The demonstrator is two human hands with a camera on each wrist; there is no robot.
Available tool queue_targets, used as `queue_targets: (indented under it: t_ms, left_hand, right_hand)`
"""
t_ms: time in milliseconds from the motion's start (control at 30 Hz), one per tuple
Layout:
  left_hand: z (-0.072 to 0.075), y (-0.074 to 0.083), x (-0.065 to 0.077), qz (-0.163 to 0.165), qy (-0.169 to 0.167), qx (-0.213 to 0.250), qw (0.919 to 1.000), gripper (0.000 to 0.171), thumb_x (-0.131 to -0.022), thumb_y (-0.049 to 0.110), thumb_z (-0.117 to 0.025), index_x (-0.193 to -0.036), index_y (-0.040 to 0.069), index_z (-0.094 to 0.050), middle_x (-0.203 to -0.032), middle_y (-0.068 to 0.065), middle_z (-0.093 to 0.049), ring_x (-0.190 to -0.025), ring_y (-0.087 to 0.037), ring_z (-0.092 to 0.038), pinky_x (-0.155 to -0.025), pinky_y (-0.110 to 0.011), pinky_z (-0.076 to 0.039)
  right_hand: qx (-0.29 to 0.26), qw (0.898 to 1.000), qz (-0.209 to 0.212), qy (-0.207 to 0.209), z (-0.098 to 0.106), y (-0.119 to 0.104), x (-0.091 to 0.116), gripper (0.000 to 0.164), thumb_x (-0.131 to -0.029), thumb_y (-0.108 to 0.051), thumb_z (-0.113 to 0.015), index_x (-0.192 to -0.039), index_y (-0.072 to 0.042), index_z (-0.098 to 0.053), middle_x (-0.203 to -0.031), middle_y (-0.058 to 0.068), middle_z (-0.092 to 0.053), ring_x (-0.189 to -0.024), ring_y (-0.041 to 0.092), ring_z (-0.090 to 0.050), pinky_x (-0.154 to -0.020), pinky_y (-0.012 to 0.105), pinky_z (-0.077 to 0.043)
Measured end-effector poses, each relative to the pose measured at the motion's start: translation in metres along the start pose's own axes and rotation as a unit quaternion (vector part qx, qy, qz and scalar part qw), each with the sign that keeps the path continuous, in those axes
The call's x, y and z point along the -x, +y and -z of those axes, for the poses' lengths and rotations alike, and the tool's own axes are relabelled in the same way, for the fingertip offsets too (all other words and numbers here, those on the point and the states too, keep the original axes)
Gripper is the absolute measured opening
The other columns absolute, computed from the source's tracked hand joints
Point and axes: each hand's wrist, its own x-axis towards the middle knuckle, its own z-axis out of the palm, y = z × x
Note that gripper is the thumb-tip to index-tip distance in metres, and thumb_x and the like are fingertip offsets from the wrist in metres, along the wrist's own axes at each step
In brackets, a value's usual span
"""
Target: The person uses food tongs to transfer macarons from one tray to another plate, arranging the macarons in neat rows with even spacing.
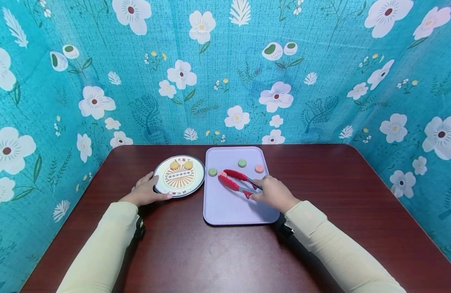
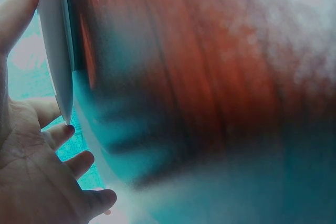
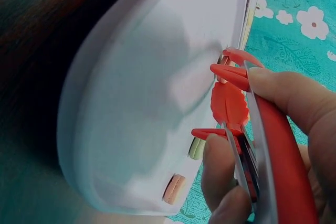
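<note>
My right hand [image 1: 271,193] grips red-tipped kitchen tongs [image 1: 233,185] over the lilac tray [image 1: 229,211]. A pink macaron [image 1: 223,174] sits between the tong tips, close over the tray. Around it on the tray lie one green macaron [image 1: 212,172], another green macaron [image 1: 241,162] and a pink macaron [image 1: 259,168]. At the left, my left hand [image 1: 146,191] holds the rim of a round patterned plate [image 1: 161,185], thumb along its front edge and fingers at its left side. Two yellow macarons [image 1: 181,165] lie near the plate's back edge.
Plate and tray stand side by side toward the back of a dark reddish-brown table [image 1: 211,260]. A blue flowered cloth [image 1: 218,89] hangs behind the table and along both sides.
</note>
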Motion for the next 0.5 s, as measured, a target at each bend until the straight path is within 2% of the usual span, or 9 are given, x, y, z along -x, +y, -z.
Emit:
queue_targets:
  t_ms: [500]
  left_hand:
    - [0.0006,-0.0004,0.0001,0.001,0.002,0.003,1.0,0.116,-0.073,0.063,-0.072,-0.152,-0.002,-0.017,-0.155,-0.029,-0.007,-0.138,-0.05,-0.007,-0.108,-0.07,-0.014]
  right_hand:
    - [-0.002,1.0,-0.006,0.002,0.0025,-0.0013,-0.0004,0.062,-0.075,-0.031,-0.083,-0.128,-0.005,-0.063,-0.089,0.011,-0.061,-0.072,0.018,-0.05,-0.054,0.024,-0.046]
